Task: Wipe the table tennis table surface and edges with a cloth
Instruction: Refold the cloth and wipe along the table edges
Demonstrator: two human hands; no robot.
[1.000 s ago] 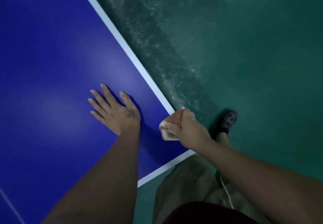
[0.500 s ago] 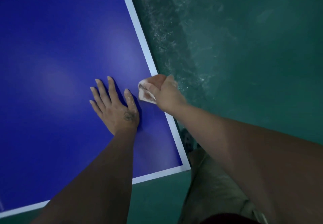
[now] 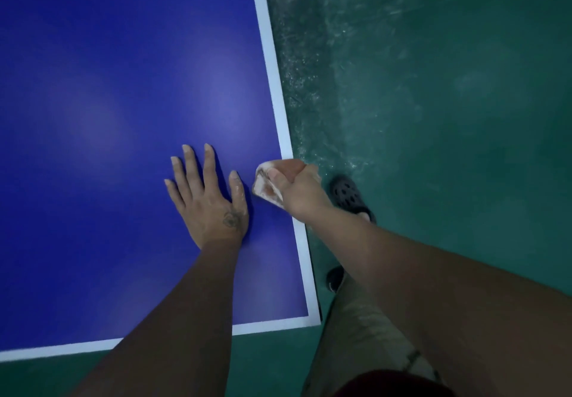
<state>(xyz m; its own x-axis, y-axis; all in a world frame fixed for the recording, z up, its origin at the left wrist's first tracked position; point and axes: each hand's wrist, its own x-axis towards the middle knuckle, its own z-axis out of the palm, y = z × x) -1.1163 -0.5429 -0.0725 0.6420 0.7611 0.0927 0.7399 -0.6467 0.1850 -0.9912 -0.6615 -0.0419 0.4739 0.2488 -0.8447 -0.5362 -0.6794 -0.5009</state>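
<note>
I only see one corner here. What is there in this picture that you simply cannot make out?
Head view, the only one:
- Cloth: mostly bunched inside the right hand, so its size and shape are hidden.
- Table: cut off by the top and left edges; its far end is unseen.
- One shoe: mostly behind the person's leg.
- Dust on the blue surface: too dim to tell.
</note>
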